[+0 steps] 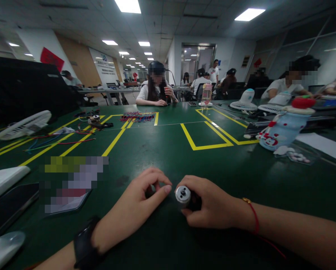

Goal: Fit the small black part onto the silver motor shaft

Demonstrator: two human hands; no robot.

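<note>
My right hand [210,202] is closed around a small electric motor [183,195], a dark cylinder with a silver end face. A short shaft and small holes show on that face, which points up toward me. Just left of it is my left hand [147,198], its fingers curled and the thumb and index tips brought together in a pinch. Whether anything sits between those tips I cannot make out. The fingertips of the left hand are close to the motor but seem apart from it. Both hands are low over the green table [156,150].
On the left are a phone [69,187], a mouse [6,249], loose wires [58,140] and a white fan [26,125]. A wire bundle [138,117] lies farther back. To the right stands a blue bottle [283,127]. Across the table sits a person [156,86].
</note>
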